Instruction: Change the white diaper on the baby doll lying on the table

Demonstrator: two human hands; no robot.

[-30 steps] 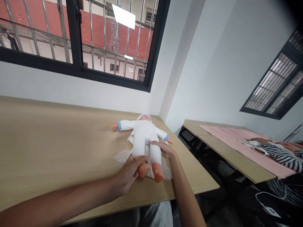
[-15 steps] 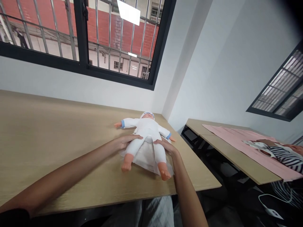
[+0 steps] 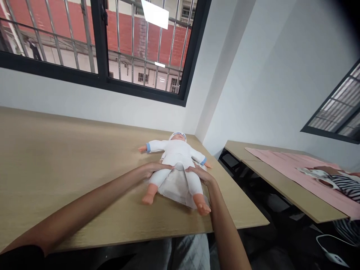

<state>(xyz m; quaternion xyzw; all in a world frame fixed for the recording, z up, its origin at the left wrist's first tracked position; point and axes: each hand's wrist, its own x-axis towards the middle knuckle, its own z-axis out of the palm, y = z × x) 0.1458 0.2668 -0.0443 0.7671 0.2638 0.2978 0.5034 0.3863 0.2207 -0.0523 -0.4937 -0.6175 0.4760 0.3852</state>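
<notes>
A baby doll (image 3: 178, 150) in a white suit with blue cuffs lies on its back, arms out and feet toward me. My left hand (image 3: 154, 168) is closed round the thigh on the left, thumb on top and fingers hidden beneath. The thigh on the right is held by my right hand (image 3: 200, 173) in the same way, its thumb near the groin. Under the spread legs lies a thin white sheet that looks like an open diaper (image 3: 174, 186); the doll's body covers its upper part.
The doll lies on a light wooden table (image 3: 84, 150) below a barred window (image 3: 146, 48). Across a gap to the right stands a second table (image 3: 281, 187) with a pink cloth (image 3: 281, 165). A person's striped sleeve (image 3: 348, 185) and a white cabled device (image 3: 336, 258) show at far right.
The doll's legs have spread slightly wider, the feet moving apart, with both hands still on the thighs. The camera view has shifted a little.
</notes>
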